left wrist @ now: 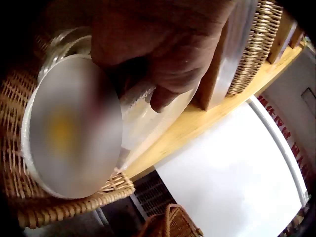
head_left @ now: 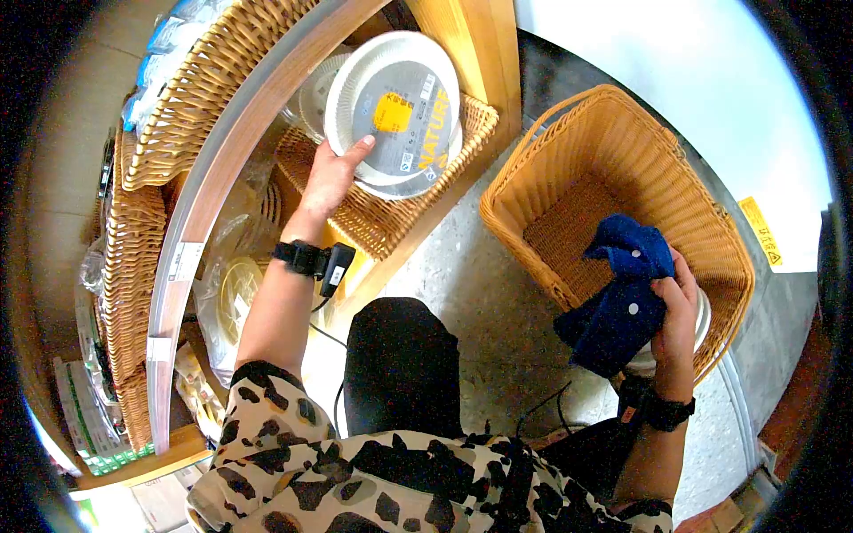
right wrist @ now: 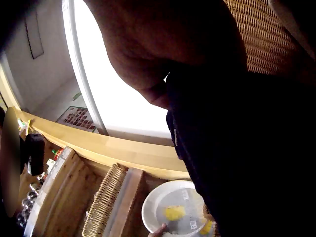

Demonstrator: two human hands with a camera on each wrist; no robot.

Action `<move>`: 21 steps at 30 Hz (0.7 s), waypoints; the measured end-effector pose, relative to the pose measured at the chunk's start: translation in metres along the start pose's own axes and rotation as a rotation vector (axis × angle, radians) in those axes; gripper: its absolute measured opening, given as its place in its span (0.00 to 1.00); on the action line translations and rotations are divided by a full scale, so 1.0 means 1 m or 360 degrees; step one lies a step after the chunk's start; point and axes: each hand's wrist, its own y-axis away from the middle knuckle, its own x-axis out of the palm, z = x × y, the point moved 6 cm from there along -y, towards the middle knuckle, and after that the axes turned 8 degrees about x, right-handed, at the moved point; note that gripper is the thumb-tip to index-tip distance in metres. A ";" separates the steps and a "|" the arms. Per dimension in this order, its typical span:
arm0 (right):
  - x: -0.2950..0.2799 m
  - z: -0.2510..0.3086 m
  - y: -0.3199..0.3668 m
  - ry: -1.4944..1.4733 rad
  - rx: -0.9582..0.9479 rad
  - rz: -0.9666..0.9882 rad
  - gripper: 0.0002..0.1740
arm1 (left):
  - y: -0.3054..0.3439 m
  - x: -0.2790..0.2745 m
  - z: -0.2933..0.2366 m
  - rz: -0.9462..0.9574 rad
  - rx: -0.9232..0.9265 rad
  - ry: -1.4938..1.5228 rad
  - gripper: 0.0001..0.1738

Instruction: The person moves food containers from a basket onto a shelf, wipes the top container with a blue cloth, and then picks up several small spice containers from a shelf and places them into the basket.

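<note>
In the head view my left hand (head_left: 330,180) grips the lower left edge of a pack of white round plates (head_left: 391,115) with a grey and yellow label, thumb on top. The pack is over a small wicker basket (head_left: 373,222) on the shelf. My right hand (head_left: 677,311) pinches a dark blue cloth (head_left: 622,302) with white dots, which hangs over the near side of a large wicker basket (head_left: 613,178). Something white and round (head_left: 702,320) lies partly hidden behind that hand. The right wrist view shows the dark cloth (right wrist: 237,148) filling much of the frame.
At the left are a curved shelf edge (head_left: 178,266), more wicker baskets (head_left: 200,89) and a clear bag (head_left: 233,293) with round items. A white surface (head_left: 675,80) with a yellow label stands at the upper right. Grey floor (head_left: 444,275) lies between shelf and large basket.
</note>
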 end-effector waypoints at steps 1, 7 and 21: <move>0.001 0.000 0.001 -0.0011 0.0020 0.0016 0.29 | -0.005 0.001 0.013 0.0016 0.0048 -0.0046 0.24; 0.001 -0.002 0.001 -0.0010 0.0015 -0.0016 0.29 | -0.003 0.010 0.076 0.0156 -0.0490 0.0299 0.24; 0.010 0.004 0.006 0.0107 -0.0033 0.0005 0.28 | 0.019 -0.001 0.086 0.0615 -0.1048 -0.0130 0.45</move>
